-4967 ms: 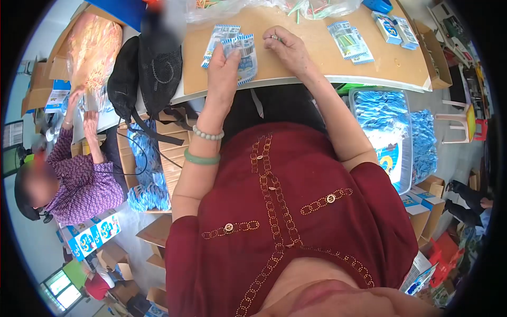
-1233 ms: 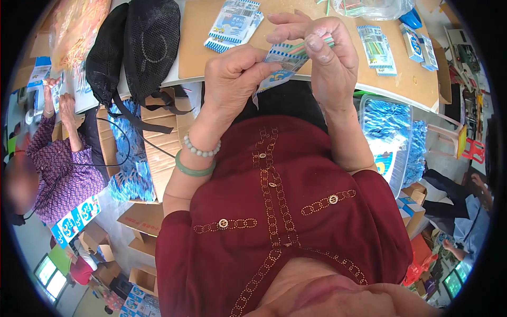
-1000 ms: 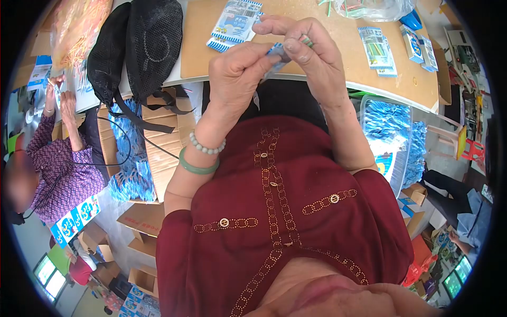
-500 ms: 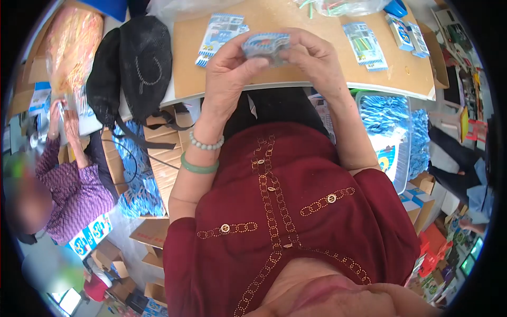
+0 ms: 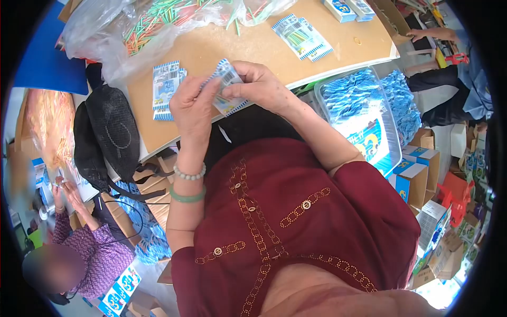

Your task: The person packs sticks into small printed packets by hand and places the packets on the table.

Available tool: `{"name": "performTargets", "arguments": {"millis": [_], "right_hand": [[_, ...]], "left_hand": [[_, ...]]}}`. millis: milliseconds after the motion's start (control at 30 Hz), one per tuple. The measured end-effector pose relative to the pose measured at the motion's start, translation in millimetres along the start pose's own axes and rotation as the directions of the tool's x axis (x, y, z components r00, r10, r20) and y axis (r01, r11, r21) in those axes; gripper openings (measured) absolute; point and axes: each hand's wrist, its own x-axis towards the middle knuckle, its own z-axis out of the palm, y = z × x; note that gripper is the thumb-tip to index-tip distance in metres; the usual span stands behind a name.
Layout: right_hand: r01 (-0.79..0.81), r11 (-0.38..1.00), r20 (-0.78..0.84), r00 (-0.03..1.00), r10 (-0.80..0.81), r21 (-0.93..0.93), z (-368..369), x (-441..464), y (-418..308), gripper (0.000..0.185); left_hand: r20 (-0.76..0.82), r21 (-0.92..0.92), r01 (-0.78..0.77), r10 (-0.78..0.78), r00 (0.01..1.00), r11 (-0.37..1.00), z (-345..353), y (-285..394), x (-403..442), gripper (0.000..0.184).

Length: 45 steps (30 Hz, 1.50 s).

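Both hands are over the near edge of the table, holding a small blue-and-white striped plastic packet (image 5: pixel 226 75) between them. My left hand (image 5: pixel 191 103) pinches the packet's left side with thumb and fingers. On the right side, my right hand (image 5: pixel 260 87) is closed on the same packet, thumb across its front. The packet is tilted, and fingers hide parts of it. Just left of my left hand lie similar packets (image 5: pixel 167 91), overlapping on the tabletop (image 5: pixel 211 45). Farther right lie other packets (image 5: pixel 301 37) with green sticks showing through.
A clear plastic bag (image 5: pixel 100 39) spills red and green sticks (image 5: pixel 158 24) at the back. Small boxes (image 5: pixel 339 9) stand at the far right. A clear bin (image 5: pixel 393 142) of blue packets sits beside my right arm. A black mesh bag (image 5: pixel 112 127) and another person (image 5: pixel 100 253) are at left.
The view has turned and shifted, bringing more of the stick bag into sight. The packet has gone from lying nearly level to tilted upright, still between both hands.
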Motion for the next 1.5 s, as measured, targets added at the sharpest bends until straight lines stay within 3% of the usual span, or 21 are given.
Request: {"name": "performTargets", "arguments": {"millis": [133, 167, 267, 300, 367, 500, 600, 667, 767, 800, 833, 900, 967, 1033, 1100, 1167, 1200, 1267, 1367, 1433, 1500], "right_hand": [[0.069, 0.984, -0.040, 0.996, -0.076, -0.162, -15, -7, -15, 0.022], [0.029, 0.903, -0.190, 0.974, -0.122, -0.428, -23, -8, -26, 0.023], [-0.206, 0.463, -0.395, 0.845, -0.360, -0.862, -65, -7, -41, 0.029], [-0.200, 0.458, -0.389, 0.845, -0.367, -0.866, -78, -7, -40, 0.029], [-0.438, -0.219, -0.239, 0.771, -0.590, -0.872, -96, -7, -34, 0.036], [-0.514, 0.005, -0.443, 0.735, -0.514, -0.858, -108, -8, -33, 0.041], [-0.574, -0.025, -0.471, 0.695, -0.544, -0.818, -131, -10, -33, 0.046], [-0.582, -0.059, -0.430, 0.661, -0.615, -0.811, -126, -6, -40, 0.043], [-0.614, -0.116, -0.341, 0.575, -0.744, -0.781, -116, 11, -49, 0.038], [-0.335, -0.076, -0.208, 0.731, -0.650, -0.939, -108, 26, -46, 0.035], [-0.030, 0.006, -0.028, 0.827, -0.562, -1.000, -97, 43, -44, 0.033], [0.068, -0.070, 0.092, 0.897, -0.433, -0.995, -72, 92, -49, 0.030], [0.055, -0.282, 0.137, 0.950, -0.282, -0.958, -80, 152, -45, 0.032], [-0.060, -0.342, 0.065, 0.937, -0.342, -0.938, -88, 202, -38, 0.036], [-0.092, -0.288, -0.056, 0.990, -0.130, -0.953, -97, 236, -48, 0.041], [0.096, -0.297, 0.101, 0.995, -0.001, -0.950, -100, 251, -59, 0.040], [-0.021, -0.501, -0.081, 0.992, 0.098, -0.865, -56, 224, -93, 0.037], [-0.028, -0.024, -0.019, 0.946, -0.324, -0.999, -112, 254, -37, 0.029], [-0.097, -0.226, -0.011, 0.935, -0.355, -0.969, -122, 268, -22, 0.028], [0.047, -0.284, 0.028, 0.997, 0.071, -0.958, -99, 262, -41, 0.033], [0.020, -0.285, 0.014, 1.000, 0.023, -0.958, -103, 265, -38, 0.033]], "left_hand": [[0.025, -0.324, 0.202, -0.205, 0.979, 0.924, 13, 4, 6, 0.015], [0.019, -0.331, 0.195, -0.200, 0.980, 0.923, 14, 6, 6, 0.015], [-0.120, -0.387, 0.161, -0.223, 0.967, 0.908, 11, 16, 10, 0.014], [-0.124, -0.390, 0.152, -0.216, 0.968, 0.908, 9, 14, 8, 0.014], [-0.077, -0.284, 0.164, -0.193, 0.978, 0.945, -1, -1, -3, 0.014], [-0.132, -0.018, 0.058, -0.060, 0.989, 0.998, -20, -10, -13, 0.015], [-0.212, 0.275, 0.037, 0.023, 0.977, 0.961, -44, -11, -11, 0.018], [-0.297, 0.585, 0.130, 0.062, 0.953, 0.801, -62, -12, -10, 0.023], [-0.311, 0.768, 0.224, 0.045, 0.949, 0.600, -75, -26, -4, 0.035], [-0.313, 0.839, 0.261, 0.031, 0.949, 0.477, -78, -29, -2, 0.041], [-0.312, 0.842, 0.259, 0.035, 0.949, 0.474, -78, -29, 0, 0.041], [-0.306, 0.826, 0.304, -0.077, 0.949, 0.475, -74, -24, 6, 0.046], [-0.300, 0.819, 0.327, -0.134, 0.945, 0.471, -74, -26, 9, 0.049], [-0.357, 0.794, 0.334, -0.055, 0.933, 0.508, -75, -39, 8, 0.046], [-0.366, 0.786, 0.314, -0.009, 0.931, 0.533, -76, -48, 8, 0.045], [-0.360, 0.779, 0.329, -0.048, 0.932, 0.534, -80, -53, 8, 0.048], [-0.375, 0.776, 0.359, -0.078, 0.924, 0.519, -80, -48, 10, 0.047], [-0.367, 0.773, 0.370, -0.113, 0.923, 0.516, -79, -52, 13, 0.046], [-0.355, 0.757, 0.362, -0.122, 0.927, 0.544, -82, -59, 12, 0.046], [-0.331, 0.750, 0.340, -0.124, 0.936, 0.566, -75, -51, 12, 0.045], [-0.356, 0.745, 0.371, -0.140, 0.924, 0.553, -75, -44, 11, 0.042]]}}
